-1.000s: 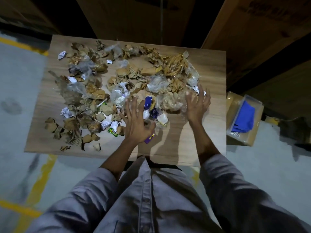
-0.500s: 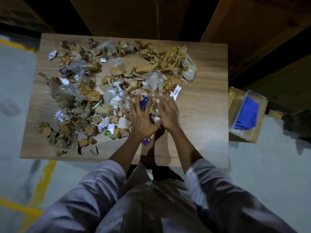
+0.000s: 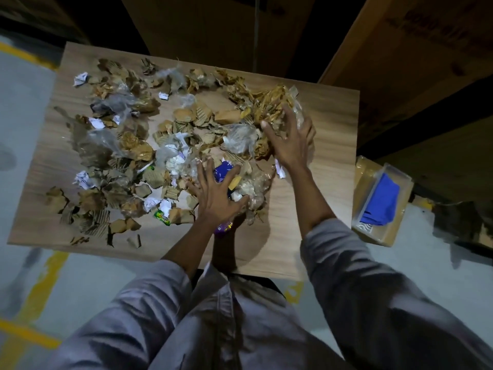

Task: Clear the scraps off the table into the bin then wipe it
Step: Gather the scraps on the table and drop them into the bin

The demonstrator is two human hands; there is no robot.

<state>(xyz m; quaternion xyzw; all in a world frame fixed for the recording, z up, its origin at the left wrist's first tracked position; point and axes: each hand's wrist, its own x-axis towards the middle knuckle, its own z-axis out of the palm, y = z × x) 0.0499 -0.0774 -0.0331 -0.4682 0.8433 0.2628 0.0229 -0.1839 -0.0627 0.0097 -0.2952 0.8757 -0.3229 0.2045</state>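
Scraps (image 3: 128, 145) scattered across surface (image 3: 330, 161). Left grip (image 3: 216, 200) spread flat, pressed on near-centre scraps. Right grip (image 3: 290, 145) spread, laid on far-right scraps. Blue cloth (image 3: 378, 201) boxed at right.

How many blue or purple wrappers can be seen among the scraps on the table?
2. One blue wrapper lies at the fingertips of the left hand; one purple wrapper pokes out beside the left wrist. More may be hidden under that hand.

A person's left hand (image 3: 216, 196) lies with fingers spread on the cardboard, paper and plastic scraps (image 3: 128, 145) strewn over the wooden table (image 3: 320, 182), the right hand (image 3: 290, 140) spread on the pile's far right part, with a boxed blue cloth (image 3: 380, 201) on the floor beside the table.
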